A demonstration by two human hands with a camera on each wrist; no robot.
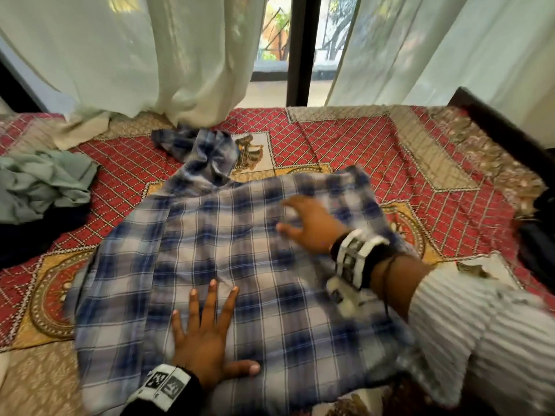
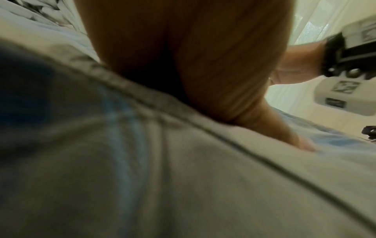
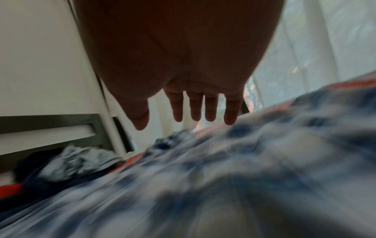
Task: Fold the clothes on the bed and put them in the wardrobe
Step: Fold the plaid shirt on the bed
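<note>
The left hand lies flat on the near part of the checked shirt, its grip released with the fingers spread and straight; its wrist view is mostly blurred cloth and palm. The shirt is spread over the middle of the bed, its near hem cut off by the picture's bottom edge. Farther on, the right hand is over the shirt's far right part, grip released with fingers loosely extended; motion blur hides whether they touch the cloth. One shirt sleeve lies bunched toward the far edge. A crumpled pale green garment sits at the left edge, over something dark that is hard to make out. Curtains hang beyond the bed.
</note>
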